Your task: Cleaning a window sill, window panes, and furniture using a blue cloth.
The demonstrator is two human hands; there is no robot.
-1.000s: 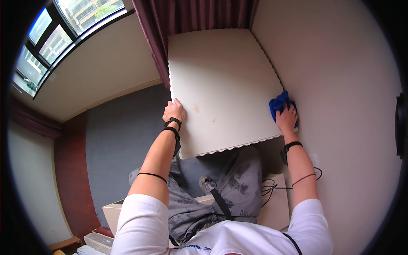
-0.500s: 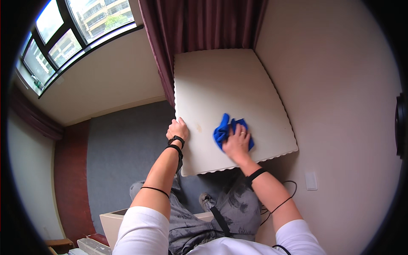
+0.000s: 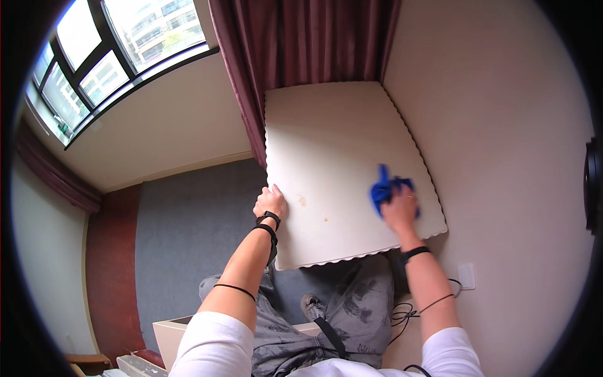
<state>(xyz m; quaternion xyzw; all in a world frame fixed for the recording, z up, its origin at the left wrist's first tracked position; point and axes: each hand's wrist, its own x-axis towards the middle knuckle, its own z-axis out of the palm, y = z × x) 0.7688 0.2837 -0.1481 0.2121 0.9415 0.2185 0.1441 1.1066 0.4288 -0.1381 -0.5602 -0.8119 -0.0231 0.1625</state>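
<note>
A cream tabletop [image 3: 333, 144] with a scalloped edge spreads out in front of me. My left hand [image 3: 271, 202] grips its left edge, fingers wrapped over the rim. Toward the right side, my right hand [image 3: 400, 209] presses a crumpled blue cloth [image 3: 382, 188] onto the surface; hand and cloth are slightly blurred by motion. A pale brownish stain [image 3: 302, 200] marks the top near my left hand, and a small brown spot [image 3: 326, 220] lies nearer the front edge. What supports the tabletop is hidden.
Purple curtains [image 3: 301, 44] hang behind the tabletop. A beige wall [image 3: 502, 125] rises along the right, with a white wall plate [image 3: 467, 276] and a black cable [image 3: 402, 314] low down. Grey flooring [image 3: 188, 220] lies at left; a pale box-like piece [image 3: 164, 333] stands near my left arm.
My right hand has moved right across the tabletop with the blue cloth, uncovering the small brown spot. My left hand keeps its hold on the edge. The whole view has shifted slightly.
</note>
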